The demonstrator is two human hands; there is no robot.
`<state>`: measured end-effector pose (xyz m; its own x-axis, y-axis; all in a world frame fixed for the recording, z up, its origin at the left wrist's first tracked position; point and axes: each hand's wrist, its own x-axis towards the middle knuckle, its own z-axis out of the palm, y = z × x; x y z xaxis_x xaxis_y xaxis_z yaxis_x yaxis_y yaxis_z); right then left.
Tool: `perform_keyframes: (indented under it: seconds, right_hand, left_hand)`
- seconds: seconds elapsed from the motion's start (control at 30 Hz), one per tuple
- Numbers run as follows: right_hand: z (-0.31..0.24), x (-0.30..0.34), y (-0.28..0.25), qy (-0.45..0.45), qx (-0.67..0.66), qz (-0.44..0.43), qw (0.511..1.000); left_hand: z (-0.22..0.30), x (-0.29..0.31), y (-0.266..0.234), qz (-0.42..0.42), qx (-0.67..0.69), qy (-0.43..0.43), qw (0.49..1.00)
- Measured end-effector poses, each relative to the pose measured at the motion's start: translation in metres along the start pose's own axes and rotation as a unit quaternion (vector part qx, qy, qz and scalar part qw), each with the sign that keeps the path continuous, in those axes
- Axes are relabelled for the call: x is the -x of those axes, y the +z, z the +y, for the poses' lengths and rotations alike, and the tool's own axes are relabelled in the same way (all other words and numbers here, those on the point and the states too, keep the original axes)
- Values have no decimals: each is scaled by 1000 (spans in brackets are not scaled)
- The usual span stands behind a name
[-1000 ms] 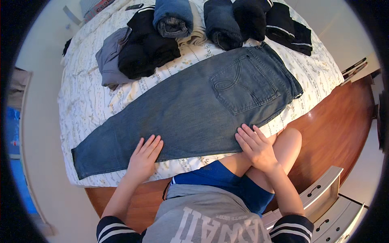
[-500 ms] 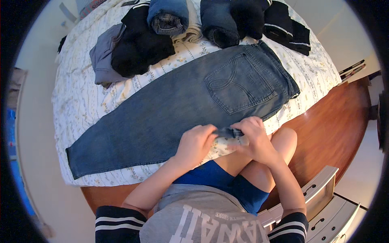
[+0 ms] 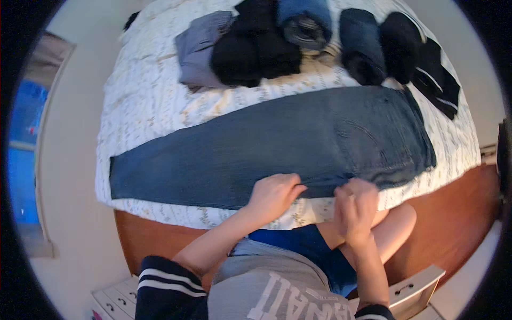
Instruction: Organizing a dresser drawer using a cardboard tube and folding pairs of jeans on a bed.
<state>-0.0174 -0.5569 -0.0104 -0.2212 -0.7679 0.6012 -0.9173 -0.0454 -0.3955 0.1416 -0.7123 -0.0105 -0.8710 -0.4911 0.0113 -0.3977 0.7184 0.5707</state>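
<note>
Blue denim jeans [image 3: 277,144] are spread flat across the patterned white bedsheet [image 3: 144,106], legs to the left and waist to the right. Their near edge is pinched by the left hand [image 3: 274,194], fingers curled shut on the fabric. Just beside it, the same edge is gripped by the right hand [image 3: 356,205], also clenched. Rolled dark garments [image 3: 362,45] and a folded grey piece [image 3: 197,48] lie along the far side of the bed, apart from the jeans.
</note>
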Motion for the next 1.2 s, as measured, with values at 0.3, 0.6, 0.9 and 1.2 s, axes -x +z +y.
perform_keyframes:
  seconds: [0.3, 0.6, 0.9, 1.2]
  right_hand:
    - [-11, 7, 30, 48, 76, -247, 965]
    - [-10, 13, 31, 74, 134, -287, 946]
    - [-22, -12, 29, 144, 92, -303, 937]
    - [-49, -20, 57, 220, 150, -206, 942]
  left_hand:
    - [-110, 92, -89, 109, -190, -187, 958]
    - [-372, 282, -254, 261, -403, -526, 702]
    - [-487, 310, -333, 359, -131, -470, 795]
    - [-446, 325, -334, 137, 141, -544, 816]
